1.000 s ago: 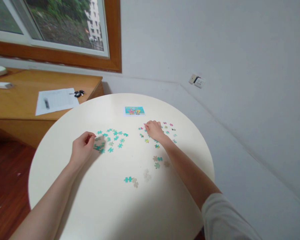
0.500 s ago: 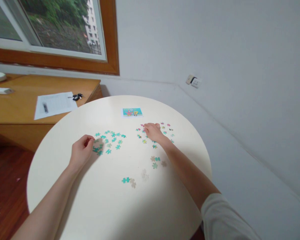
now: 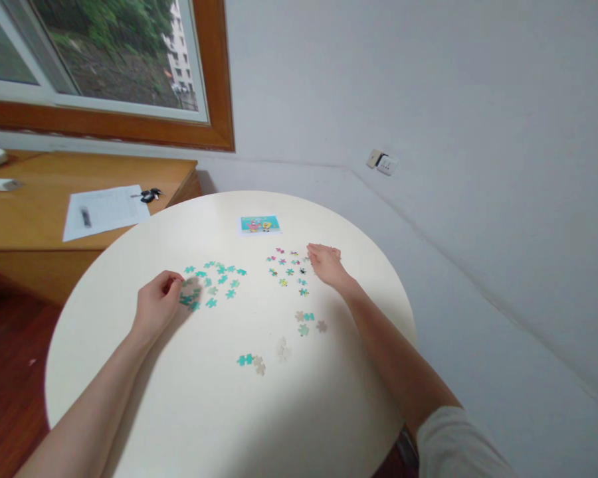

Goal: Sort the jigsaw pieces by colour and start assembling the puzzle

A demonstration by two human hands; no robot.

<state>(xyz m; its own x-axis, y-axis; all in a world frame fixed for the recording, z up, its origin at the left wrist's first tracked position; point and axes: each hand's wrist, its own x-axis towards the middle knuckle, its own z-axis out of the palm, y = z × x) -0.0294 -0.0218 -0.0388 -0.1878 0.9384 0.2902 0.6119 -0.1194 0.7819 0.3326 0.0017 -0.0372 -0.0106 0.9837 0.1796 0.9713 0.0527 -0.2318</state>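
Observation:
A round cream table (image 3: 189,411) carries loose jigsaw pieces in groups. My left hand (image 3: 155,303) rests curled at the left edge of a cluster of teal pieces (image 3: 214,279), fingertips pinched by them. My right hand (image 3: 327,263) lies on the right side of a cluster of multicoloured pieces (image 3: 288,269), fingers bent down over some of them; what they hold is hidden. A small reference picture card (image 3: 259,224) lies beyond the clusters. Closer to me sit a few pale and teal pieces (image 3: 307,322) and a joined teal and beige pair (image 3: 251,362).
A wooden desk (image 3: 34,212) stands at the left under a wood-framed window (image 3: 104,66), bearing a sheet of paper (image 3: 104,209) and keys (image 3: 148,194). A grey wall with a socket (image 3: 381,162) closes the right side. Dark wooden floor (image 3: 4,358) lies to the left.
My right hand has slid right, from the left side of the multicoloured cluster to its right side, uncovering pieces. The left hand stays by the teal pieces. The camera turned slightly right.

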